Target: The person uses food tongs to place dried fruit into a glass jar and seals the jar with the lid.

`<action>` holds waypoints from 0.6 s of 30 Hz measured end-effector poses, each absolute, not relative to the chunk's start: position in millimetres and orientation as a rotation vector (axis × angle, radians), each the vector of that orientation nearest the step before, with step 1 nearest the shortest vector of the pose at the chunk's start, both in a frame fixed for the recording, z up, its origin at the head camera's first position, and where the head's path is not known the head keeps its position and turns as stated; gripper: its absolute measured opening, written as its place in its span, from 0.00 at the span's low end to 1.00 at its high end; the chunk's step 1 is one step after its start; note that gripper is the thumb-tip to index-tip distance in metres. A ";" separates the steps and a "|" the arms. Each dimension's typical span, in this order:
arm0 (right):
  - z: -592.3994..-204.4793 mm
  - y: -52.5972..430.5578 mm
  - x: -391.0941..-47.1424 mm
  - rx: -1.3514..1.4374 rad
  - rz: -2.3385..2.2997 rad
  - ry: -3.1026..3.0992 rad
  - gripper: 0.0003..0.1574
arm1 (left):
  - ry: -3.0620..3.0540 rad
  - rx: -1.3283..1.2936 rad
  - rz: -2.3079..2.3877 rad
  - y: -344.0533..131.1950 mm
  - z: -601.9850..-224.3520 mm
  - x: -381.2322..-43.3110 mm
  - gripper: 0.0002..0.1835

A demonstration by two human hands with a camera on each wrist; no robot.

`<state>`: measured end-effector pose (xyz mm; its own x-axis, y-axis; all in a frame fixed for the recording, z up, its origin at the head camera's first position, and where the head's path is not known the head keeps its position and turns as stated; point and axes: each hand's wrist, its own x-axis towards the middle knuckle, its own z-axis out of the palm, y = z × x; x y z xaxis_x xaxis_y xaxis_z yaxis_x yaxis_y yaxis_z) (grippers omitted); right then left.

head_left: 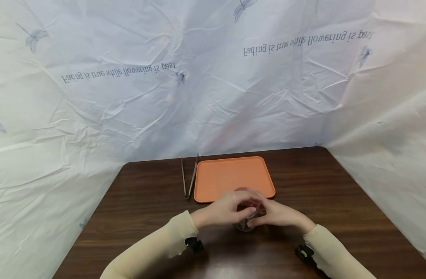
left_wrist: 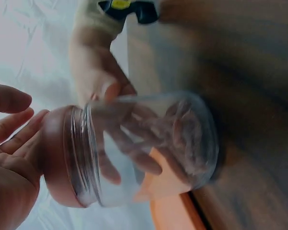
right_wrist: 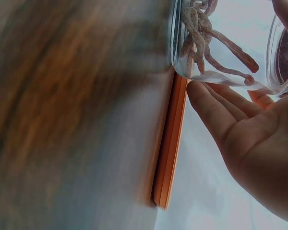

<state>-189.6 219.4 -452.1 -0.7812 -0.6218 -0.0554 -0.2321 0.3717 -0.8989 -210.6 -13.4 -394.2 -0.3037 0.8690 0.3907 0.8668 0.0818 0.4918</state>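
A clear jar (left_wrist: 149, 143) with a pinkish-brown lid (left_wrist: 57, 155) stands upright on the table, close to the tray's near edge. Several brown, knobbly stick-shaped pieces (right_wrist: 201, 38) lie in its lower part. My left hand (head_left: 228, 208) holds the lid from above, its fingers curved around the top. From the right, my right hand (head_left: 280, 214) grips the jar's side; its fingers show through the clear wall in the left wrist view. Both hands hide much of the jar in the head view.
An orange tray (head_left: 234, 176) lies flat just beyond the jar. Left of it are metal tongs (head_left: 187, 186), spread apart with their tips toward the back. The dark wooden table (head_left: 146, 217) is bordered by white printed sheeting (head_left: 213, 97) behind and at both sides.
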 end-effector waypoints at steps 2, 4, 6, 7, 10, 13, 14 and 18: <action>-450.9 219.6 -189.2 -0.751 -1.377 2.252 0.60 | 2.324 1.890 1.003 -15.2 -397.1 -207.0 0.16; -450.1 220.3 -188.3 -0.750 -1.367 2.267 0.63 | 2.327 1.897 0.997 -16.3 -399.3 -205.3 0.16; -449.6 220.4 -188.0 -0.753 -1.379 2.264 0.64 | 2.340 1.895 0.999 -17.0 -400.5 -205.1 0.16; -449.7 220.4 -187.9 -0.756 -1.384 2.256 0.64 | 2.343 1.891 1.002 -17.3 -401.3 -205.5 0.17; -450.6 219.6 -187.6 -0.745 -1.394 2.232 0.66 | 2.347 1.887 1.005 -19.3 -402.3 -206.6 0.17; -452.6 217.9 -188.5 -0.727 -1.409 2.221 0.65 | 2.394 1.876 0.977 -24.2 -405.3 -208.2 0.21; -453.2 217.3 -189.2 -0.728 -1.416 2.219 0.63 | 2.430 1.861 0.959 -26.4 -406.6 -208.7 0.23; -454.7 215.8 -191.5 -0.754 -1.436 2.237 0.57 | 2.554 1.714 0.908 -34.7 -413.7 -211.7 0.35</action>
<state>-191.5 215.8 -454.7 -0.7856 -0.6182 -0.0252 -0.2346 0.3353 -0.9125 -211.7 -34.7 -413.7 -0.4273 0.8318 0.3542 0.8687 0.2692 0.4158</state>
